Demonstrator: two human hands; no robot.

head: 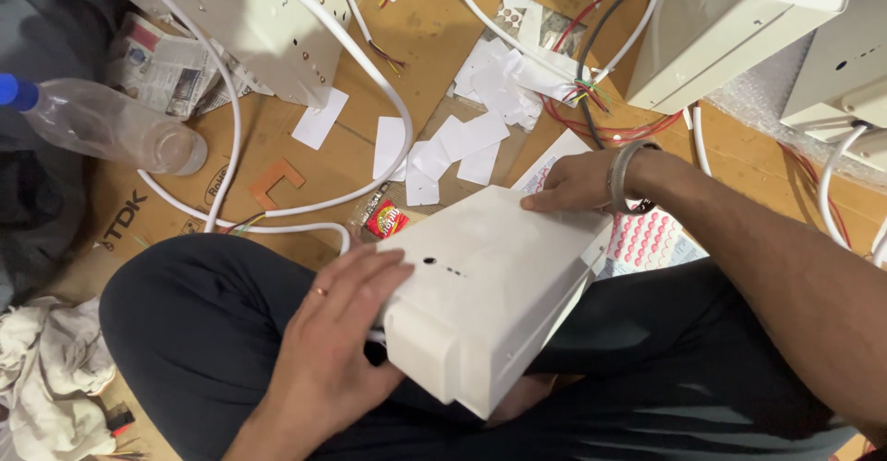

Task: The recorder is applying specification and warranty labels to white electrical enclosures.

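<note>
Nearest the camera, a white plastic housing [490,295] rests across the lap of a person seated cross-legged on the floor, sitting low and just right of centre, its long face turned up with a small dark hole and a few tiny dots showing. The left hand [337,332] lies at about eight o'clock of it, fingers [374,272] spread flat over the near top corner and pressing rather than pinching. The right hand [577,184] sits at one o'clock, fingers together and laid along the far top edge, a metal bangle [621,176] on its wrist. The work looks to be at the steadying or turning stage: the housing is braced between both palms, neither hand closing round it. A next move would call for a firmer hold on both ends before it is rotated or lifted. Further out, at eleven o'clock, white cables [305,207] loop over the cardboard floor [296,142] among scattered white paper slips [471,138]; a clear bottle [102,124] lies at ten o'clock, and more white housings [739,27] stand at one o'clock.
</note>
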